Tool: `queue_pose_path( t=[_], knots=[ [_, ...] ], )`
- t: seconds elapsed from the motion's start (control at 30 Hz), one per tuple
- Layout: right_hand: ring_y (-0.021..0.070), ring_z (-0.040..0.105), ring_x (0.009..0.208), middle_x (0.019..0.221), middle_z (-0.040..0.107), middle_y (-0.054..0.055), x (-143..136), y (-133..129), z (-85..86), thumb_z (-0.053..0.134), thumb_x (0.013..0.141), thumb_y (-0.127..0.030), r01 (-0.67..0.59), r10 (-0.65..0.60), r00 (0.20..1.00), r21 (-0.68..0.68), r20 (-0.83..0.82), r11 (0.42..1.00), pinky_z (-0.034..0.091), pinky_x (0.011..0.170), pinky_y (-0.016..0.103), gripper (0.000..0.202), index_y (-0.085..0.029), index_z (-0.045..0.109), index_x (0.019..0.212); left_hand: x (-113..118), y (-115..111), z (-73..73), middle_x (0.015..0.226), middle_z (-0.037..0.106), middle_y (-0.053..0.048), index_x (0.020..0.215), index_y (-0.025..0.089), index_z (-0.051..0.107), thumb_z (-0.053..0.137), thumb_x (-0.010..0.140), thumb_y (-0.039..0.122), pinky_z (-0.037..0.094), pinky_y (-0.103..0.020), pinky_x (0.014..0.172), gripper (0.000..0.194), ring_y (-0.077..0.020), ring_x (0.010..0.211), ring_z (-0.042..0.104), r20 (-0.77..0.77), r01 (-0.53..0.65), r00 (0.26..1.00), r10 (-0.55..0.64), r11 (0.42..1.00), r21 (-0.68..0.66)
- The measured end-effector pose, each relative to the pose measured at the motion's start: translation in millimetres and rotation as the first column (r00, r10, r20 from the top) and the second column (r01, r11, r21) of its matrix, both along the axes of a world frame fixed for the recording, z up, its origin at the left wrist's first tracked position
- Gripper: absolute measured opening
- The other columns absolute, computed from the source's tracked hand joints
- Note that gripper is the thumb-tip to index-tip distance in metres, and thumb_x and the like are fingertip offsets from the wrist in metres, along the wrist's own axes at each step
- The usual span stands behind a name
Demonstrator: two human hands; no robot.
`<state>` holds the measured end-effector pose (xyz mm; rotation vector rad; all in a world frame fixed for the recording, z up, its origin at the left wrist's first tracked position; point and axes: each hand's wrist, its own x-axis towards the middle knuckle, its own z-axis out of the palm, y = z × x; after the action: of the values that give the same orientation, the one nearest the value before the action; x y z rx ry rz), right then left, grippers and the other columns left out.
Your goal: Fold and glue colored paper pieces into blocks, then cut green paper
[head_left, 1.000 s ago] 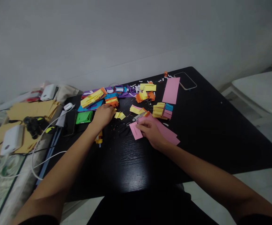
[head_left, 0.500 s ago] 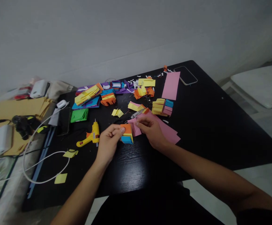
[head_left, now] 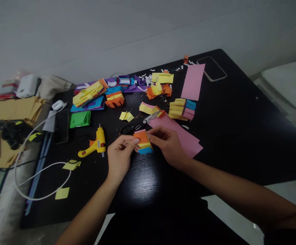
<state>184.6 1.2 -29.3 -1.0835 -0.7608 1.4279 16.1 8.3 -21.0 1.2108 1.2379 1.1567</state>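
A small stack of folded paper pieces [head_left: 143, 140], orange, yellow and blue with a pink edge at the top, is held between both hands above the table. My left hand [head_left: 121, 153] pinches its left side, thumb on the orange face. My right hand [head_left: 167, 143] grips the upper right edge between thumb and fingers. Just beyond the stack lie scissors [head_left: 149, 118], blades pointing right, handles partly hidden by my left hand. Pink paper sheets [head_left: 179, 134] rest behind my right hand. To the left is a yellow glue gun [head_left: 97, 143].
Bundles of folded paper in yellow [head_left: 90, 95], green [head_left: 80, 119] and orange [head_left: 114, 99] line the table's back left. A yellow bundle [head_left: 177, 108], a pink sheet [head_left: 193, 81] and a phone-shaped item [head_left: 211, 69] are at right. A white cable [head_left: 16, 170] loops at left.
The pink piece between my hands has come together with the orange, yellow and blue stack, and my right hand has closed in on its edge. The view has shifted slightly.
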Motion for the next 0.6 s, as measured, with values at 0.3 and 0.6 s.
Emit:
queue_pose_path(
  t=[0.3,0.6],
  knots=[
    [0.0148,0.068,0.074,0.081,0.075,0.000,0.5,-2.8,2.7,0.085,0.077,-0.031,-0.022,0.024,0.999,0.049,-0.027,0.999,0.059,0.074,0.032,0.013,-0.022,0.078,0.082,-0.5,2.1,1.7,0.062,0.072,0.000,0.080,0.018,0.077,0.083,0.081,0.029,0.055,-0.024,0.058,0.013,-0.0124,0.055,0.065,-0.051,-0.017,0.999,0.018,1.000,0.015],
    [0.0130,0.060,0.063,0.074,0.072,-0.001,-0.3,-2.7,3.0,0.085,0.076,-0.033,-0.025,0.027,0.999,0.046,-0.044,0.999,0.054,0.062,0.030,0.014,-0.022,0.078,0.081,-1.0,1.8,3.0,0.063,0.071,-0.001,0.080,0.018,0.077,0.084,0.080,0.034,0.055,-0.025,0.057,0.017,-0.0130,0.056,0.064,-0.112,-0.035,0.993,0.037,0.999,0.021]
  ],
)
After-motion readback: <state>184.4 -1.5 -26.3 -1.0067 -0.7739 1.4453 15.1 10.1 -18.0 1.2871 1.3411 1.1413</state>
